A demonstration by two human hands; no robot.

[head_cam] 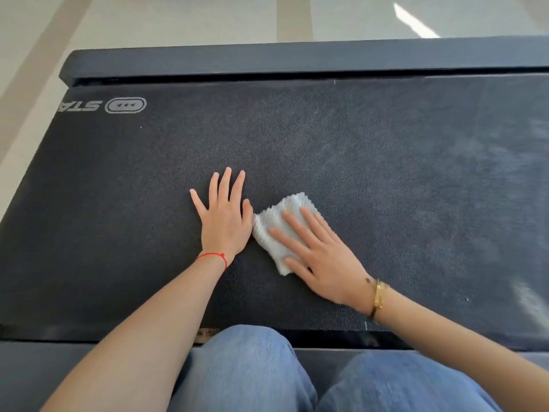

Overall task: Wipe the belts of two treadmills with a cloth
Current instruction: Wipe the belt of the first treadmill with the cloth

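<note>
A dark textured treadmill belt (371, 150) fills most of the view, with a grey logo at its far left. A folded white cloth (274, 226) lies on the belt near the middle. My right hand (319, 257) presses flat on the cloth, fingers spread over it. My left hand (224, 214) rests flat on the bare belt just left of the cloth, its thumb touching the cloth's edge, holding nothing.
A dark side rail (297, 59) runs along the far edge of the belt, and another rail (74, 370) lies under my knees in blue jeans (246, 373). Pale tiled floor (178, 22) lies beyond. The belt's right part shows lighter dusty streaks (505, 162).
</note>
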